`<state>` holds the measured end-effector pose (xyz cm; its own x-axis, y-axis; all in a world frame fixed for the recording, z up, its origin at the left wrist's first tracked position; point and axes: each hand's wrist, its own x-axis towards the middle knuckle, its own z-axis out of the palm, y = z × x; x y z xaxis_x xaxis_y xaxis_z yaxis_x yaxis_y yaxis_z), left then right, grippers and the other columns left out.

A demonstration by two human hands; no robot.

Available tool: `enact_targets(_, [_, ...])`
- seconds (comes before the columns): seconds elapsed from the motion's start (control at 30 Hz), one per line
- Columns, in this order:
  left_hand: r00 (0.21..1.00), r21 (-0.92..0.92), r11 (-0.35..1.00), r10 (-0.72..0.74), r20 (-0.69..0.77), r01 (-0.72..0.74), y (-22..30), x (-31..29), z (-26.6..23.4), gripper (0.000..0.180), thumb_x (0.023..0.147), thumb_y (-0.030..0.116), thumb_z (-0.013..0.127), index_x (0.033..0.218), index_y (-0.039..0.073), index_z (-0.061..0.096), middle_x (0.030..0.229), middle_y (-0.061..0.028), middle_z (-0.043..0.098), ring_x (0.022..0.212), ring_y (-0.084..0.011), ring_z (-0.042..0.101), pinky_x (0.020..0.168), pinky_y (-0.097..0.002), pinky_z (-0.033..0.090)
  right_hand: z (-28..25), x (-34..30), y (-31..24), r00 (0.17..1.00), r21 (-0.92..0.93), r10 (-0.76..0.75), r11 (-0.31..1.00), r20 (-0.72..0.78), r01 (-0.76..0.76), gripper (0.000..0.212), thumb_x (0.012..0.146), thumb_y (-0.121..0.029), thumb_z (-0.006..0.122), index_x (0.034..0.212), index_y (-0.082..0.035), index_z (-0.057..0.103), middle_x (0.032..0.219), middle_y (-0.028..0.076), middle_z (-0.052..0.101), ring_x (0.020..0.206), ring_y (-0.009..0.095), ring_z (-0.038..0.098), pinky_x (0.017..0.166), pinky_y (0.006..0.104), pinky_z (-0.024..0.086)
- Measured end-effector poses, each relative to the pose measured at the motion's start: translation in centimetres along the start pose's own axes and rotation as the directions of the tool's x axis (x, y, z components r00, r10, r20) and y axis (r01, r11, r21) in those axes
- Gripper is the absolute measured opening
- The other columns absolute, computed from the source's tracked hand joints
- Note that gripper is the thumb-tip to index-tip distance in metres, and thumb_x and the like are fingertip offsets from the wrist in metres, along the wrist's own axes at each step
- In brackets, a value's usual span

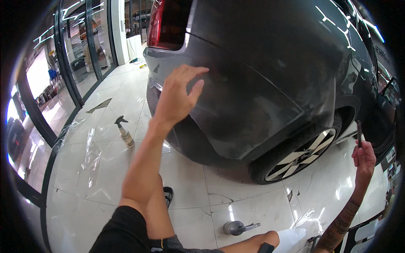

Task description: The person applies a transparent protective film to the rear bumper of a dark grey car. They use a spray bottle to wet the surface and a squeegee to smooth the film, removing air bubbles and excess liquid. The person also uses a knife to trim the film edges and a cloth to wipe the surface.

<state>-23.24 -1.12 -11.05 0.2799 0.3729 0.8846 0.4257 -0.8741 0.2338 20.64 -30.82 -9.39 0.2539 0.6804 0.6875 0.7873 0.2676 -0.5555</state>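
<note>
My left hand (179, 95) is raised in front of a dark grey car's rear corner (249, 97), below the red tail light (162, 25). Its fingers and thumb are apart with nothing between them; whether the fingertips touch the panel I cannot tell. Off to the right, my right hand (365, 158) is closed around a slim dark pen-like tool (359, 133) that points upward. The car panel looks dull and smeared in patches, with a thin seam running diagonally. A loose-looking dark edge (328, 103) stands out above the rear wheel (299, 156).
A spray bottle (125, 134) stands on the tiled floor at left, near clear plastic film (90, 147). A grey rounded tool with a handle (237, 228) lies by my knee. Glass doors (71, 55) line the left. Dark scraps (99, 106) lie on the floor.
</note>
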Motion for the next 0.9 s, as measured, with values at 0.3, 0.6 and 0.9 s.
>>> enact_targets(0.3, [0.970, -0.112, 0.993, -0.054, -0.236, 0.028, -3.5, -0.4, 3.6, 0.033, 0.077, 0.007, 0.064, 0.110, 0.009, 0.061, 0.094, -0.0087, 0.056, 0.090, -0.0244, 0.054, 0.086, -0.0369, 0.039, 19.1, 10.8, -13.7, 0.963, 0.029, -0.213, 0.977, 0.165, 0.211, 0.014, 0.093, -0.009, 0.053, 0.100, 0.001, 0.060, 0.070, 0.004, 0.060, 0.055, 0.006, 0.049, 0.049, 0.0208, 0.038])
enact_targets(0.6, [0.981, -0.277, 0.960, -0.099, -0.165, 0.050, -5.2, 0.2, 3.4, 0.050, 0.076, 0.008, 0.066, 0.125, 0.011, 0.054, 0.088, -0.0066, 0.049, 0.083, -0.0218, 0.048, 0.085, -0.0370, 0.037, 27.7, 17.0, -20.8, 0.834, -0.166, -0.514, 0.821, 0.203, 0.546, 0.002, 0.088, 0.000, 0.059, 0.088, 0.002, 0.060, 0.061, 0.007, 0.059, 0.054, 0.011, 0.058, 0.052, 0.0227, 0.043])
enact_targets(0.9, [0.994, -0.401, 0.913, -0.100, -0.051, 0.071, -6.4, 0.5, 1.3, 0.060, 0.073, 0.002, 0.067, 0.130, 0.011, 0.051, 0.089, -0.0068, 0.051, 0.085, -0.0214, 0.051, 0.083, -0.0329, 0.040, 29.5, 18.6, -22.1, 0.838, -0.170, -0.503, 0.825, 0.212, 0.539, 0.010, 0.091, -0.004, 0.058, 0.099, 0.001, 0.060, 0.071, 0.004, 0.060, 0.057, 0.006, 0.050, 0.052, 0.0201, 0.040])
